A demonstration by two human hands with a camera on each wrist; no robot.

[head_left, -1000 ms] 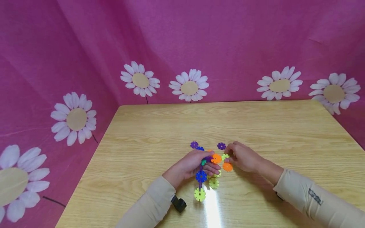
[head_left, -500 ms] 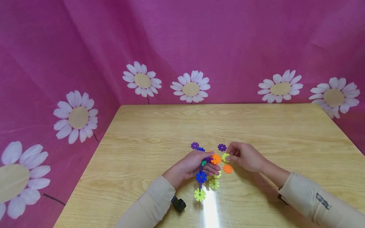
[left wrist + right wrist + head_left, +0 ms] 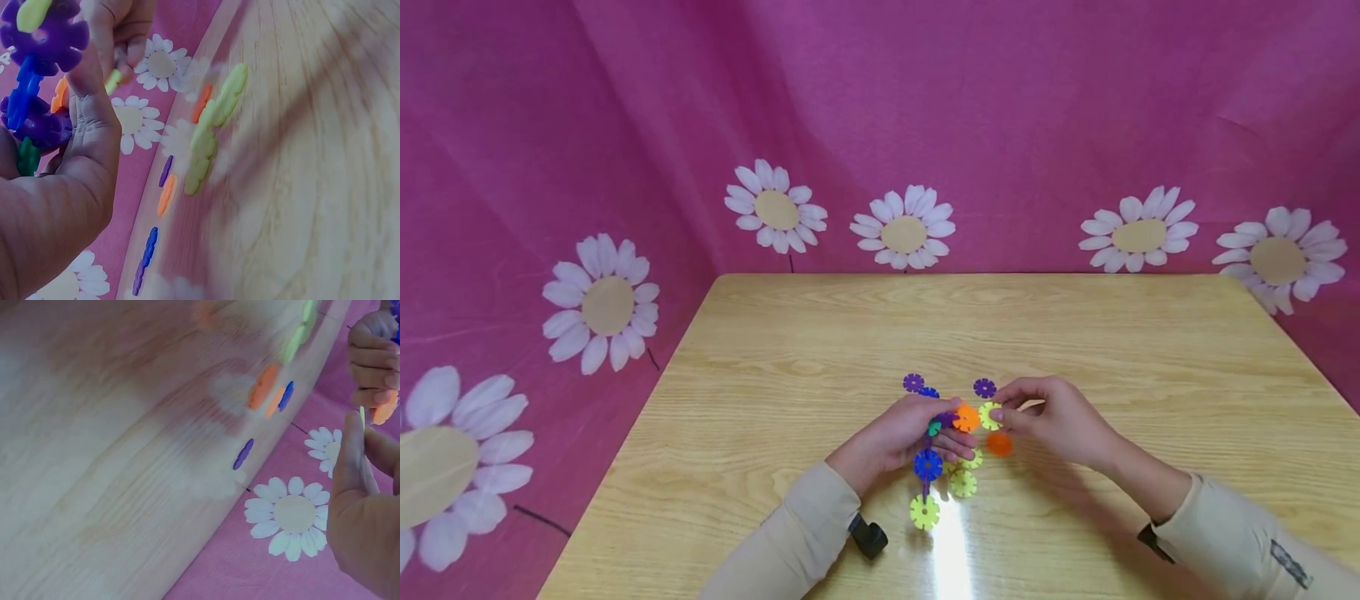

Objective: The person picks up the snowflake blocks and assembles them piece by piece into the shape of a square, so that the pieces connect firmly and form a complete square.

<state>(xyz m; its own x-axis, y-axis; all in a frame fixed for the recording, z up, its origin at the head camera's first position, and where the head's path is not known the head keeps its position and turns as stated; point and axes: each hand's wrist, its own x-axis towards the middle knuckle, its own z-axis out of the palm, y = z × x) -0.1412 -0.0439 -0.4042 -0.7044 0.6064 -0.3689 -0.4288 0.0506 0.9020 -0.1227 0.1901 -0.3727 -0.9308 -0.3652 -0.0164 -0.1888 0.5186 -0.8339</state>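
My left hand holds a chain of slotted plastic snowflake discs joined at their edges. An orange disc sticks out past the left fingertips. Below the hand hang a blue disc and, lowest, a yellow-green disc. The left wrist view shows purple, blue and green discs of the same chain; the palm hides part of it. Between thumb and fingers, my right hand pinches a single yellow-green disc, its edge close beside the orange one.
On the wooden table lie loose discs: a purple one behind the right fingers, an orange one below them, yellow-green ones under the left hand. Beyond it are another purple and a blue. A flowered pink cloth hangs behind.
My right hand has turned and its forearm has swung down and right. The pinched yellow-green disc has shifted slightly left, nearer the orange disc, and shows more of its face. The left hand stays nearly still.
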